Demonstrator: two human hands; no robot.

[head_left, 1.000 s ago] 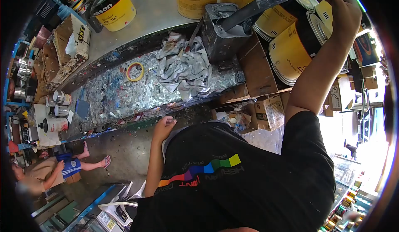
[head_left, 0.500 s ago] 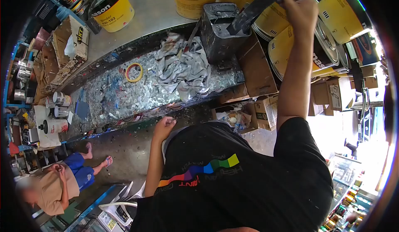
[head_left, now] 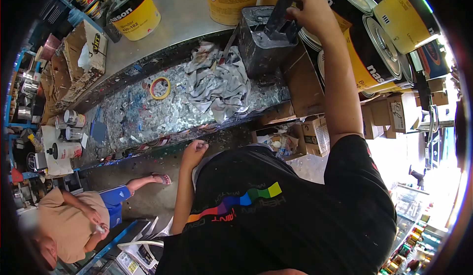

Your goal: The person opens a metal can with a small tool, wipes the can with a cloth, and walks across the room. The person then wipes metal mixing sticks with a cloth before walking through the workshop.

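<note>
My right hand (head_left: 314,15) has its fingers curled round a dark, paint-coated flat paddle (head_left: 280,11). The paddle's lower end stands inside a grey-smeared rectangular container (head_left: 266,53), leaning slightly right. That container rests at the right end of a paint-spattered bench (head_left: 133,115). Down by my waist hangs my left hand (head_left: 195,152), fingers curled in, with nothing visible in it, near the bench's front edge. A crumpled, stained cloth (head_left: 219,85) lies just left of the container. Farther left on the bench is a yellow tape roll (head_left: 159,88).
Large yellow-and-black cans (head_left: 367,61) crowd the right side, beside a cardboard sheet (head_left: 305,85). More cans (head_left: 138,16) stand on the metal shelf behind the bench. Another person (head_left: 81,216) is at lower left, holding a small object. Open boxes (head_left: 290,142) sit below.
My right hand has moved left and slightly down, bringing the paddle from a strong rightward slant to nearly upright. The other person has shifted right, and a leg now stretches forward.
</note>
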